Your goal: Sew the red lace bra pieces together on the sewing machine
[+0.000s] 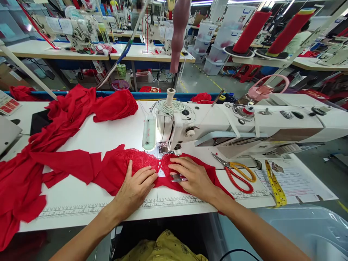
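Note:
Red lace-trimmed fabric (pixel 112 168) lies under the lit needle area of a white sewing machine (pixel 209 117). On its left part, my left hand (pixel 137 186) rests with the fingers stretched out flat. Over the right part, my right hand (pixel 195 177) presses down with its fingertips while holding small thread snips (pixel 177 178), their blades pointing left. Between the hands, a narrow gap with crossing red strips shows the white table beneath. The presser foot (pixel 164 148) stands just beyond this gap; whether it touches the fabric I cannot tell.
Red cloth pieces (pixel 65 119) are heaped on the left. Scissors (pixel 236 172) with orange and red handles lie right of my right hand, near a yellow tape measure (pixel 276 186) and a paper sheet (pixel 301 183). A printed ruler (pixel 160 203) runs along the front edge.

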Demonstrator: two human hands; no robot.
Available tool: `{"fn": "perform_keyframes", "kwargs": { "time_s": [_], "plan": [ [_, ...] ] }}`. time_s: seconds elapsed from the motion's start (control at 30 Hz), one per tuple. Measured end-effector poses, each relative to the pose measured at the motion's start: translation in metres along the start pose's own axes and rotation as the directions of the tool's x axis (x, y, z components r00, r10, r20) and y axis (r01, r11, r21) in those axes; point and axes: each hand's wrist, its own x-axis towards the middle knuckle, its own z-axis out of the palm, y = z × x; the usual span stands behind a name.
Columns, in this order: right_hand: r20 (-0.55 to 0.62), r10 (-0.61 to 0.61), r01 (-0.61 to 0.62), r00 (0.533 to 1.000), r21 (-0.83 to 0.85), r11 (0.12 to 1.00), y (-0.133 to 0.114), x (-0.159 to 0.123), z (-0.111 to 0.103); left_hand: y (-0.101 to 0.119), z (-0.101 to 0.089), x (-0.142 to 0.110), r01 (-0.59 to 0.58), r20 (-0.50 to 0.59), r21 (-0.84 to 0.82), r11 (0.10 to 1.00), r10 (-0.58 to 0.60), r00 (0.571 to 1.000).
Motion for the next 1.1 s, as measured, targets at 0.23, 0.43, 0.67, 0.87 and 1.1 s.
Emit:
{"fn": "perform_keyframes", "kwargs": {
  "time_s": [0.23,0.43,0.67,0.87,1.1],
  "plan": [
    [0.116,-0.050,0.050,0.992,0.003,0.999,-0.011,0.008,0.006,0.001,-0.009,0.013,0.100,-0.023,-0.073,0.992,-0.102,0.995],
    [0.176,-0.101,0.108,0.979,-0.030,0.994,-0.015,0.016,0.015,0.007,-0.006,0.032,0.348,-0.034,-0.121,0.930,-0.354,0.935],
    [0.122,-0.076,0.075,0.990,0.017,0.997,-0.010,0.015,0.022,0.010,0.006,0.039,0.437,0.001,-0.112,0.892,-0.440,0.898],
    [0.146,-0.068,0.072,0.987,-0.022,0.997,-0.011,0.015,0.022,0.009,0.011,0.037,0.455,0.020,-0.154,0.877,-0.458,0.889],
    [0.177,-0.067,0.077,0.982,-0.049,0.996,-0.013,0.015,0.020,0.010,0.010,0.032,0.468,0.037,-0.232,0.853,-0.473,0.880]
  ]
}}
